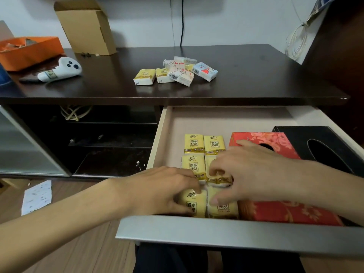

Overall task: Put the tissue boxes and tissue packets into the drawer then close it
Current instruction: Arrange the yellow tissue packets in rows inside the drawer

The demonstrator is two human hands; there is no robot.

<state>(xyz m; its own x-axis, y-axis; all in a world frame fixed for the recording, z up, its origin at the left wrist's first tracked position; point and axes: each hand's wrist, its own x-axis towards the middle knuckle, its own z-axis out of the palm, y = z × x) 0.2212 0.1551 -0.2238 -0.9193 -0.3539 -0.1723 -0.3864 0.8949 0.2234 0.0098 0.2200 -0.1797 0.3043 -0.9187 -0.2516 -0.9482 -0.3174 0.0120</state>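
Note:
The drawer (236, 236) stands pulled out under the dark desk. Inside lie several yellow tissue packets (194, 143) in two columns, a red flowered tissue box (279, 142) to their right and a black tissue box (323, 142) at the far right. My left hand (157, 191) rests on the front-left yellow packet (194, 203), fingers curled on it. Fingers of my right hand (254, 170) touch the middle-right and front-right yellow packets (223, 207). On the desk top lies a pile of loose packets (177, 72), yellow ones and white patterned ones.
On the desk (256, 75) stand an open cardboard box (88, 26), an orange box (27, 50) and a white controller (61, 72). Left of the drawer are dark open shelves with a glass door (25, 146). A paper sheet (37, 197) lies on the wooden floor.

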